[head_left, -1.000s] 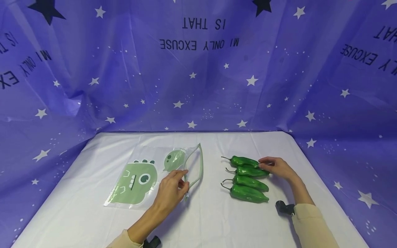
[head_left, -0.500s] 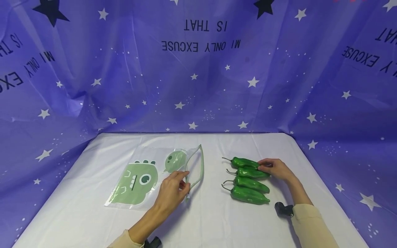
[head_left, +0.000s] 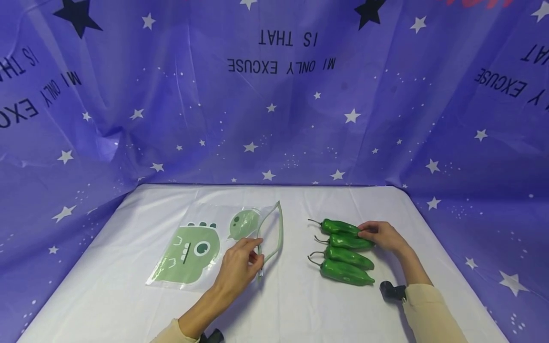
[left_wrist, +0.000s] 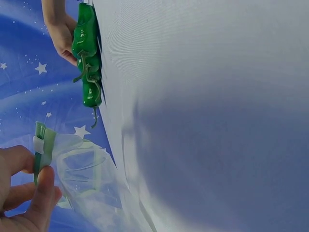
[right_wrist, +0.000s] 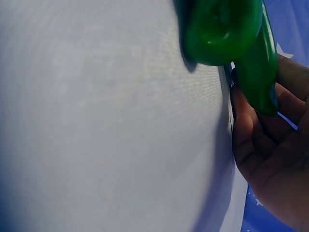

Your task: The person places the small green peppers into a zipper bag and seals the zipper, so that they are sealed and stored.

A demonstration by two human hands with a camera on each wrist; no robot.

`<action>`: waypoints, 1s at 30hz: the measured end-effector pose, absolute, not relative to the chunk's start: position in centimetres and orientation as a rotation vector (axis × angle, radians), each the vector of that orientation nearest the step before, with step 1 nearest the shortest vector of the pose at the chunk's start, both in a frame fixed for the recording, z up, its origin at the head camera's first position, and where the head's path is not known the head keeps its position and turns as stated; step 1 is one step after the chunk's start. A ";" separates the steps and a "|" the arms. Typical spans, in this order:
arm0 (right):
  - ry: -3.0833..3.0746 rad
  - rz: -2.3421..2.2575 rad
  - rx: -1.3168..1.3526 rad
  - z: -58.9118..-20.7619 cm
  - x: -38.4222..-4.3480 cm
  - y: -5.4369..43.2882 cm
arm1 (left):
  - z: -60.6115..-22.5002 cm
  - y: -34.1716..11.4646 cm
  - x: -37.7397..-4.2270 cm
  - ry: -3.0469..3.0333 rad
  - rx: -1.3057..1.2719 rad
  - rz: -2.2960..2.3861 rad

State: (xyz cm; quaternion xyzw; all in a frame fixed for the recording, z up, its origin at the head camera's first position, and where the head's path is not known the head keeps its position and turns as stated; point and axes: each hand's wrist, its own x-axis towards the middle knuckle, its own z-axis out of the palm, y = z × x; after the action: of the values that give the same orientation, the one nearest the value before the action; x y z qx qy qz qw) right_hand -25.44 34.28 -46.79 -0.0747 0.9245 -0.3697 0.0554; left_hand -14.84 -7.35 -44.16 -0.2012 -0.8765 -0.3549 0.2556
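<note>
A clear zip bag (head_left: 186,252) printed with a green cartoon monster lies on the left of the table, its green-edged mouth (head_left: 280,228) spread apart toward the right. My left hand (head_left: 238,262) pinches the near end of that mouth between thumb and fingers, beside a white zip slider (left_wrist: 38,144). Several green chili peppers (head_left: 345,274) lie side by side to the right, stems pointing left. At the farthest pepper (head_left: 336,226), my right hand (head_left: 383,236) pinches the stemless end. The right wrist view shows this pepper end (right_wrist: 260,82) between thumb and fingers.
A white cloth covers the table (head_left: 291,309). Purple star-printed curtain (head_left: 291,119) hangs behind it and along both sides. A black wrist camera (head_left: 391,290) sits at the right sleeve, and another (head_left: 212,336) at the left.
The head view has shifted slightly, so everything sits a little lower in it. The right fingers have closed in on the far pepper's end. The left hand keeps its hold on the bag.
</note>
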 end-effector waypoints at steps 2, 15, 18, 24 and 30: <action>2.806 -1.118 -0.222 -46.8 -25.4 34.3 | -44.1 -7.3 -14.8 -2.381 -0.545 -0.963; 2.932 -1.118 -0.218 -46.0 -25.0 34.7 | -44.1 -7.4 -14.8 -2.377 -0.556 -0.979; 2.944 -1.151 -0.220 -45.4 -24.9 34.5 | -44.0 -7.3 -14.8 -2.377 -0.556 -0.989; 2.935 -1.184 -0.251 -43.9 -24.8 33.6 | -43.9 -7.2 -14.8 -2.381 -0.549 -0.999; 2.933 -1.178 -0.291 -42.7 -24.9 32.7 | -44.0 -7.1 -14.8 -2.377 -0.562 -0.994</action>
State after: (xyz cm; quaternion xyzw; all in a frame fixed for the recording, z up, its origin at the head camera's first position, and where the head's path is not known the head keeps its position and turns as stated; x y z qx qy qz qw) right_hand -24.86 32.71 -42.75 -0.0917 0.9239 -0.3711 -0.0164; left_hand -14.79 -7.05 -43.98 -0.2065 -0.8729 -0.3650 0.2493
